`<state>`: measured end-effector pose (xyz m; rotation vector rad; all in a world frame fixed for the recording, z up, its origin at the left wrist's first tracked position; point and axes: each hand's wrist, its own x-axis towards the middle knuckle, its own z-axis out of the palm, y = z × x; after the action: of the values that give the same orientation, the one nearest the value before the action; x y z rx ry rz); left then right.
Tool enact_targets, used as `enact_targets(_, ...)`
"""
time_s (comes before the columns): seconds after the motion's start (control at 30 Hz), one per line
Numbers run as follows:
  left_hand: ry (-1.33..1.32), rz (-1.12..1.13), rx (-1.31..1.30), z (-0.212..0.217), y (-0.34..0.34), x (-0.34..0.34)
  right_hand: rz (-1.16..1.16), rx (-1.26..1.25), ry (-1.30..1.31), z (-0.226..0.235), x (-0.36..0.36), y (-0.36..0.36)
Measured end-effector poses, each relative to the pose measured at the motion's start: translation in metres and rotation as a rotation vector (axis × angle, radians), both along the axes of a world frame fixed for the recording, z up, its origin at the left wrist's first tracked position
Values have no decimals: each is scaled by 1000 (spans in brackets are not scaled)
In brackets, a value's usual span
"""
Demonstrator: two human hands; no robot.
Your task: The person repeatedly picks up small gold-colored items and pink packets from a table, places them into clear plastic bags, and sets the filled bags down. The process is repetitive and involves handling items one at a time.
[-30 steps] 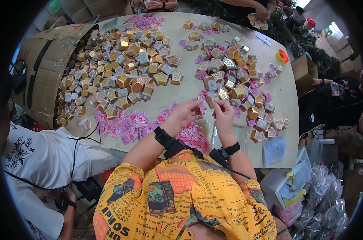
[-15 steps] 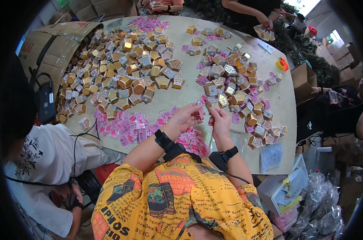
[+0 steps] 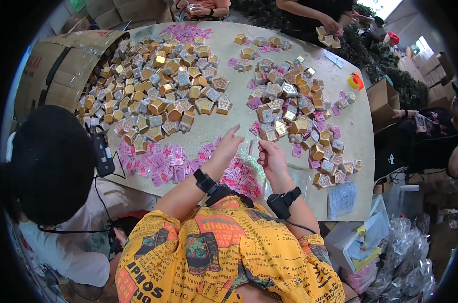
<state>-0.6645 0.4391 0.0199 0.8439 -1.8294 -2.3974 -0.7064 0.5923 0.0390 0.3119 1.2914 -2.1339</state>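
Above the near part of the table, my left hand [image 3: 226, 150] has its fingers stretched out, with nothing visible in them. Beneath it spreads a heap of small pink printed packets [image 3: 242, 178]. My right hand [image 3: 273, 155] is closed, thumb and fingers pressed together; what they hold, if anything, is hidden. A narrow pink strip [image 3: 251, 147] shows just left of its fingertips, and I cannot tell whether it touches them. Beyond my right hand lies a pile of gold and glittery white house-shaped boxes [image 3: 289, 91], mixed with pink packets.
A larger pile of similar boxes [image 3: 158, 86] covers the left side beside a cardboard carton [image 3: 62, 65]. A tape roll [image 3: 355, 81] and a clear bag [image 3: 342, 198] lie at the right. A person in white [image 3: 77, 237] sits close at my left; others work across the table.
My hands have moved apart; the left has drawn back and its fingers have straightened. My right hand has curled closed. The person at my left has leaned forward.
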Motion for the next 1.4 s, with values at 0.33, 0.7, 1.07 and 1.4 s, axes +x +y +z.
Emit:
enact_targets(0.33, 413, -182, -706, 47, 4, 2, -8, 92, 185, 3, 1, 1)
enact_targets(0.7, 273, -195, -337, 32, 8, 6, 9, -30, 253, -17, 6, 2)
enact_targets(1.07, 781, -590, -1361, 59, -12, 0, 362, -54, 120, -18, -8, 22)
enact_targets(1.4, 807, -814, -1507, 40, -11, -12, 530, 243, 300, -11, -20, 30)
